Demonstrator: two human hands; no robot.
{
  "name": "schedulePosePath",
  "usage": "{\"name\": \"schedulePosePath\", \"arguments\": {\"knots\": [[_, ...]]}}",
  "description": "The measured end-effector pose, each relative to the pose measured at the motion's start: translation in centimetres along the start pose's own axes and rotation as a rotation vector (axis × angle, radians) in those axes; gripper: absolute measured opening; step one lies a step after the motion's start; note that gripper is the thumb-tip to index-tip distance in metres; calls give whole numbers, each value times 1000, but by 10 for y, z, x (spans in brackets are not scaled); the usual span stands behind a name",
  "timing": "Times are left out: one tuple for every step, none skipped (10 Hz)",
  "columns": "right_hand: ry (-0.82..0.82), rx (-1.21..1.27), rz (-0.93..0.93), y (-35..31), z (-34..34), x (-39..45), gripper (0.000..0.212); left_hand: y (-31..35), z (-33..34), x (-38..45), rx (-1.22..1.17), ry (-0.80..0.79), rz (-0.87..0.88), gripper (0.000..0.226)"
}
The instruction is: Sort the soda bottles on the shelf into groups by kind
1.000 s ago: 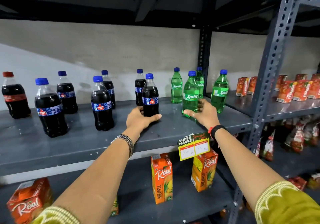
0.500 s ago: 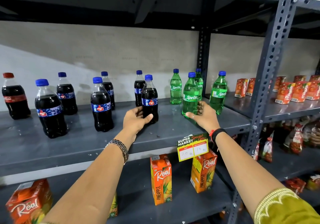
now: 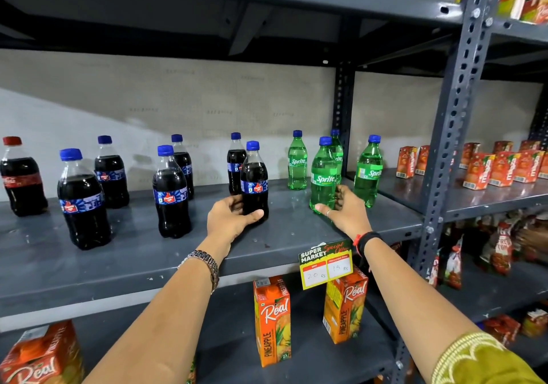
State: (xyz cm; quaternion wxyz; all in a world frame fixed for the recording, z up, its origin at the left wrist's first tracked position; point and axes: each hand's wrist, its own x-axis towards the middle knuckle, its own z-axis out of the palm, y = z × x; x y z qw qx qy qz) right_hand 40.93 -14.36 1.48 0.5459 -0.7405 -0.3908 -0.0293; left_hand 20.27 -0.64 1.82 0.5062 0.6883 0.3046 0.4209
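Observation:
Several dark cola bottles with blue caps stand on the grey shelf (image 3: 118, 253). My left hand (image 3: 229, 219) wraps the base of the nearest one, a blue-labelled cola bottle (image 3: 254, 180). My right hand (image 3: 345, 210) grips the base of the front green Sprite bottle (image 3: 323, 176). Other Sprite bottles stand at the back (image 3: 297, 161), behind the held one (image 3: 337, 154) and to the right (image 3: 369, 171). A red-capped cola bottle (image 3: 20, 177) stands at the far left.
A price tag (image 3: 326, 265) hangs from the shelf edge. Orange juice cartons (image 3: 271, 321) stand on the shelf below. Red drink cartons (image 3: 501, 165) fill the shelf to the right, past a perforated upright post (image 3: 447, 134). Another shelf hangs overhead.
My left hand has moved closer around the cola bottle's base, thumb across its front. My right hand stays on the Sprite bottle. The view has tilted up slightly.

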Motion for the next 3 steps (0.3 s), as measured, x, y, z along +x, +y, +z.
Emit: {"name": "schedulePosePath", "arguments": {"knots": [[-17, -10, -1, -1, -1, -2, 69, 3, 0, -5, -3, -21, -16, 80], [25, -48, -26, -4, -1, -6, 74, 8, 1, -12, 130, 72, 41, 83], [222, -73, -188, -16, -2, -17, 66, 16, 3, -30, 398, 191, 315, 79]]}}
